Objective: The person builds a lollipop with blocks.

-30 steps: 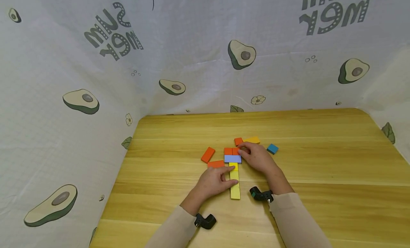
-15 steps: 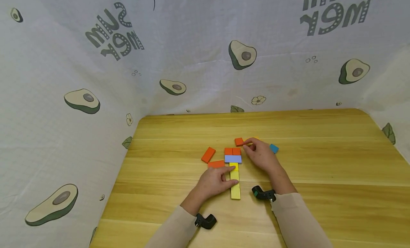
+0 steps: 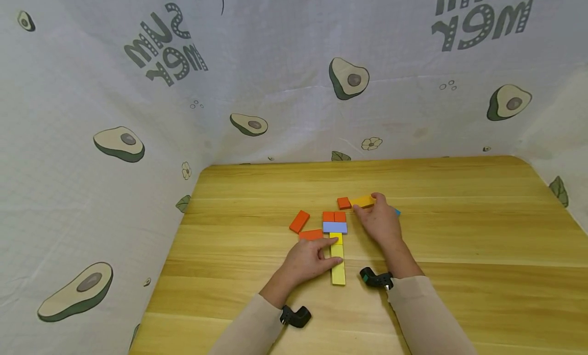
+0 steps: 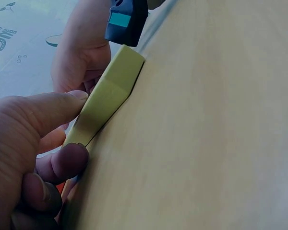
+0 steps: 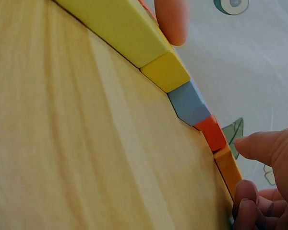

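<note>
The left hand (image 3: 305,260) touches the column of a yellow square (image 3: 339,236) and pale yellow blocks (image 3: 338,277), index fingertip on the square, thumb lower down. In the left wrist view its thumb and curled fingers meet a pale yellow block (image 4: 108,93). Above the column lie a lilac block (image 3: 335,227) and two red squares (image 3: 328,217). The right hand (image 3: 382,222) pinches an orange-yellow block (image 3: 363,201) lying beside a separate red square (image 3: 343,203), thumb near its left end, index finger at its right. The right wrist view shows this block (image 5: 227,166) partly behind the fingers.
Two red-orange blocks (image 3: 299,221) lie left of the column, the lower one partly behind the left hand. A blue block (image 3: 397,211) is mostly hidden behind the right hand. A patterned cloth (image 3: 294,90) hangs behind the wooden table (image 3: 482,217).
The right hand has moved away from the two red squares, up and to the right, onto the orange-yellow block, its fingers now spread along it. The left hand has stayed in place.
</note>
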The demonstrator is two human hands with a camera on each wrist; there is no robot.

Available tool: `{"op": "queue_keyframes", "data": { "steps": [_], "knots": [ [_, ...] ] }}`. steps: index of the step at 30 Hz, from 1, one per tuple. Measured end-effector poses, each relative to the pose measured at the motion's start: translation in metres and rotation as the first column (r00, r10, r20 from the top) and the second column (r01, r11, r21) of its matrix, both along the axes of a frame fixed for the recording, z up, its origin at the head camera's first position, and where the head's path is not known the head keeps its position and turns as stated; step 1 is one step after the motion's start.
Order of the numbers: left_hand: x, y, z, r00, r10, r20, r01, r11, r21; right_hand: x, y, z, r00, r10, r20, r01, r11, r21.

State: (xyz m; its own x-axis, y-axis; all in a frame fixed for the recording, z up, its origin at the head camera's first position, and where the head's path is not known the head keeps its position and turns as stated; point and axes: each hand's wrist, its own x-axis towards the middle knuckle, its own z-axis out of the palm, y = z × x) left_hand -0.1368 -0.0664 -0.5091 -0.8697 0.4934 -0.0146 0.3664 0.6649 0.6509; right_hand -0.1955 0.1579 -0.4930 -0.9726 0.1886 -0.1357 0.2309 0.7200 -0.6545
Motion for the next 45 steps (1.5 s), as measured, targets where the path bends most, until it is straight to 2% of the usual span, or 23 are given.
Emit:
{"op": "queue_keyframes", "data": {
  "steps": [12,22,29,35,41,45],
  "knots": [
    [0.001,0.000,0.001,1.000,0.004,0.008,-0.004,1.000,-0.007,0.000,-0.001,0.003,0.998,-0.031,0.052,0.030,0.999,0.023],
    [0.001,0.001,0.002,1.000,0.005,0.025,-0.006,1.000,0.007,-0.001,0.009,0.005,0.993,0.074,0.092,-0.072,0.997,-0.024],
    [0.001,0.000,0.002,0.999,0.010,0.038,-0.011,1.000,0.013,-0.001,0.011,0.002,0.996,0.057,0.068,-0.057,0.998,-0.009],
    [0.001,0.000,0.001,0.999,0.010,0.033,-0.010,1.000,0.002,-0.001,0.019,0.005,0.984,0.161,0.072,-0.160,0.987,-0.014],
    [0.000,0.000,0.001,1.000,0.005,0.026,-0.005,1.000,0.000,-0.001,0.030,0.006,0.947,0.310,0.085,-0.303,0.949,-0.087],
    [0.001,0.001,0.001,1.000,0.011,0.029,-0.011,1.000,-0.006,-0.001,0.032,0.006,0.931,0.345,0.119,-0.331,0.936,-0.119]
  ]
}}
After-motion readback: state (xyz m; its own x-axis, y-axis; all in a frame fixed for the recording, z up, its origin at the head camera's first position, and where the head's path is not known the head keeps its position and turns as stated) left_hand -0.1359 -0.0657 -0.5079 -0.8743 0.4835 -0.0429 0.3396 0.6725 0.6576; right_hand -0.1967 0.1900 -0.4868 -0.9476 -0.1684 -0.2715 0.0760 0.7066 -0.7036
